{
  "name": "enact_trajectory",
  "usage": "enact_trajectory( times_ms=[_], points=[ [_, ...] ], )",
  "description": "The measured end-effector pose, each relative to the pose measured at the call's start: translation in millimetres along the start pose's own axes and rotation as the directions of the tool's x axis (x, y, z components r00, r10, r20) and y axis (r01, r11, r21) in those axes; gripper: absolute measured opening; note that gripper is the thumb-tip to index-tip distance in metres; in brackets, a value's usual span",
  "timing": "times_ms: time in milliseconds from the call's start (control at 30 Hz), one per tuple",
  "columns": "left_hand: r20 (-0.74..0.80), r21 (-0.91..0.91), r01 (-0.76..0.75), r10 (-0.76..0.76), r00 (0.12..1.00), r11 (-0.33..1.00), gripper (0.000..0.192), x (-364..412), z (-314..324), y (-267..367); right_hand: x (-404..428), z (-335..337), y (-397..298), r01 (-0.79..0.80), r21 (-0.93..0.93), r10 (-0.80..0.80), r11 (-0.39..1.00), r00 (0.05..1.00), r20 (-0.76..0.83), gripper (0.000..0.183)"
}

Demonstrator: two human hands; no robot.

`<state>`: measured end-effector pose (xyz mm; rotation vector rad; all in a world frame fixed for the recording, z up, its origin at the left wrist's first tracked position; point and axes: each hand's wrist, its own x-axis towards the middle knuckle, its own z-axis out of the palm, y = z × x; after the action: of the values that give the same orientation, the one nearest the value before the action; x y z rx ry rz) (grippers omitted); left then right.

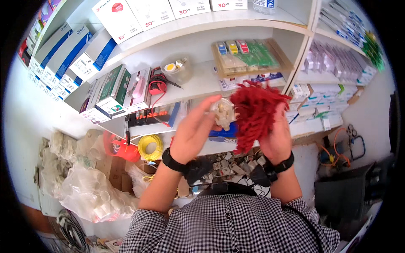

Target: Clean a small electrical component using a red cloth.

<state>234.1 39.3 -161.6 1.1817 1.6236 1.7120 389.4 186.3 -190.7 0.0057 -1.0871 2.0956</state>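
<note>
My left hand (191, 134) grips a small transparent plastic tub (224, 113) by its side, with the fingers around its left edge. Pale small parts fill it, too blurred to name. In my right hand (278, 136) is a red duster (258, 117) with shaggy strands, held just right of the tub. Its handle is hidden. The strands come close to the tub's rim; whether they touch it I cannot tell. Below the tub, a blue box (223, 134) sits on the lower shelf, partly covered by my hand and the duster.
White shelving (202, 28) holds bulb boxes (152, 14) above. Red test leads (157, 87), another plastic tub (175, 69) and a packaged card (250, 57) lie on the middle shelf. Yellow wire (150, 148) rests at left; bagged fittings (95, 193) stand below. Loose switches and sockets (226, 166) lie under the shelf.
</note>
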Motion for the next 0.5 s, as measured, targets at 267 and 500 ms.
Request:
enact_trajectory(
  times_ms=[267, 500],
  points=[
    [0.137, 0.448, -0.384, 0.362, 0.922, 0.807, 0.033, -63, -28, 17, -42, 85, 50, -0.103, -0.113, 0.124, 0.988, 0.972, 0.198, 0.050],
    [0.127, 0.653, -0.480, 0.540, 0.832, 0.586, 0.038, -88, -56, 13, -62, 119, 68, -0.122, -0.065, 0.128, 0.990, 0.986, 0.105, 0.045]
  ],
)
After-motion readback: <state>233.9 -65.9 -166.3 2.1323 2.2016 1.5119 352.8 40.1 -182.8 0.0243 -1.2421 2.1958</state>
